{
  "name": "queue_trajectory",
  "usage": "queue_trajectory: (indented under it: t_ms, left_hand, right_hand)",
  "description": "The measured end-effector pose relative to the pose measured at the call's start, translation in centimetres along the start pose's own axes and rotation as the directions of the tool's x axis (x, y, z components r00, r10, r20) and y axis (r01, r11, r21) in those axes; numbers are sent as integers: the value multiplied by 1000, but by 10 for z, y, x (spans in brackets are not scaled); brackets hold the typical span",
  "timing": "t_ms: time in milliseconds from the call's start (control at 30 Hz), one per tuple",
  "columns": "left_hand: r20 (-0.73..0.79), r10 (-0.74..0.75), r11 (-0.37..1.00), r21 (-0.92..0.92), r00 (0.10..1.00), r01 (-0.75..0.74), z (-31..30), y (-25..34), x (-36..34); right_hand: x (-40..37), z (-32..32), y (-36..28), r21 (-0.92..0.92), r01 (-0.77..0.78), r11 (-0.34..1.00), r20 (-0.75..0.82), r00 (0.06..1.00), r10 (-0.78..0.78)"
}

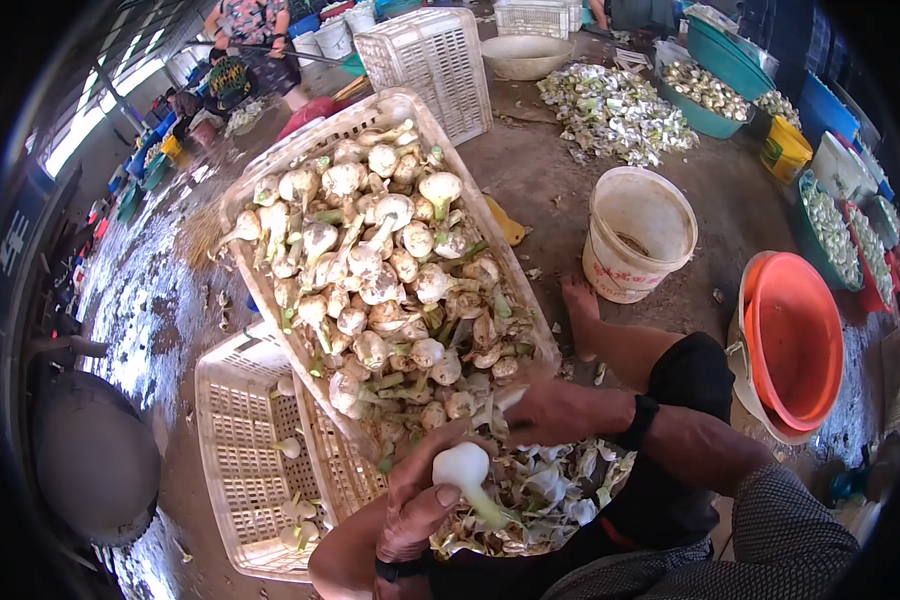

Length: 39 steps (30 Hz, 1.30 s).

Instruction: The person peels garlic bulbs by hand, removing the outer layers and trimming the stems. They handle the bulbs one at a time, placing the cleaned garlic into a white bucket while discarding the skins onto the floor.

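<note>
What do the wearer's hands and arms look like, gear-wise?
Both gloveless. Left hand: dark wristband; its sleeve isn't clearly visible. Right hand: black band at the wrist, bare forearm, then a dark grey sleeve with a fine, lighter pattern. No cables visible.

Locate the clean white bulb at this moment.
In the head view, lower middle, the clean white bulb is in the left hand, left of the right hand and beside the loose peelings.
</note>
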<state>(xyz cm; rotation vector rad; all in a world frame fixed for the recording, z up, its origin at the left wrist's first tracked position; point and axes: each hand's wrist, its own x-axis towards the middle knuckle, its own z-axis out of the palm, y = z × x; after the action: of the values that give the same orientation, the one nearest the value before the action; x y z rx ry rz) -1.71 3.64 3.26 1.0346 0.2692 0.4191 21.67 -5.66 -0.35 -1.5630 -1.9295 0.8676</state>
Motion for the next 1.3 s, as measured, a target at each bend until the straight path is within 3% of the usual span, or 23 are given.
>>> queue_trajectory:
  t_ms: [33, 133, 167, 233, 400, 567, 633, 667, 700, 733, 767, 800, 833, 867, 933, 1067, 1133, 1200, 1233, 1300]
  left_hand:
    - [-7, 4, 1000, -1, 1000, -4, -1, -1, 2]
    - [-94, 59, 998, 3, 994, -59, -5, -1, 4]
    - [-97, 63, 998, 3, 993, -63, -5, -1, 3]
    - [-144, 96, 995, 14, 985, -95, -4, -1, 5]
    - [-123, 134, 991, 13, 983, -134, -7, -8, 5]
    - [-104, 173, 985, 32, 979, -171, -7, -13, 7]
    - [-181, 149, 970, 216, 972, -109, -9, -19, 8]
    - [-179, 148, 970, 216, 973, -108, -10, -20, 8]
    - [-219, 43, 988, 156, 975, -8, -12, -21, 8]
    - [-253, -65, 992, 92, 965, 91, -13, -22, 8]
    - [-253, -66, 992, 92, 965, 92, -14, -22, 9]
    - [-200, -102, 993, -75, 974, 89, -15, -20, 11]
    - [-142, -129, 967, -239, 981, 92, -15, -19, 13]
    - [-143, -132, 967, -238, 981, 95, -11, -19, 13]
    - [-240, -75, 952, 272, 968, 141, 4, -18, 13]
    - [-199, -67, 946, 297, 978, 126, 9, -7, 15]
    - [-202, -86, 880, 443, 976, 170, 9, -2, 14]
    - [-213, -42, 890, 436, 976, 133, 4, -12, 14]
    - [-221, -1, 898, 429, 975, 98, 2, -17, 14]
    - [-196, 22, 876, 477, 980, 76, -1, -17, 13]
  right_hand:
    - [1, -1, -6, -1, 5, 1000, 6, 1000, -5]
    - [2, -9, -32, 486, -118, 866, 125, 990, 65]
    - [1, -13, -40, 484, -116, 867, 128, 990, 62]
    - [0, -19, -48, 785, -264, 560, 231, 964, 130]
    - [-2, -13, -52, 813, -240, 531, 272, 962, 18]
    - [-6, -5, -39, 859, -224, 460, 220, 973, 64]
    - [-6, -5, -40, 861, -203, 467, 194, 979, 69]
    - [-4, -6, -43, 793, -147, 591, 141, 988, 57]
    - [-3, -7, -44, 706, -90, 703, 92, 995, 36]
    - [-2, -3, -41, 706, -91, 702, 92, 995, 36]
    - [-2, 6, -35, 563, 67, 824, -35, 998, -57]
    - [-1, 10, -32, 381, 214, 900, -142, 975, -172]
    - [-1, 10, -31, 382, 214, 899, -142, 975, -171]
    - [-2, 10, -31, 367, 210, 906, -144, 975, -167]
    - [-3, 10, -30, 349, 203, 915, -148, 976, -161]
    - [-5, 7, -32, 389, 159, 907, -69, 987, -143]
    - [-5, 5, -35, 428, 144, 892, -53, 989, -135]
    - [-6, 2, -38, 599, 9, 801, 55, 997, -53]
    - [-7, -1, -41, 598, 10, 802, 57, 997, -56]
    - [-9, -6, -46, 764, -232, 602, 234, 969, 77]
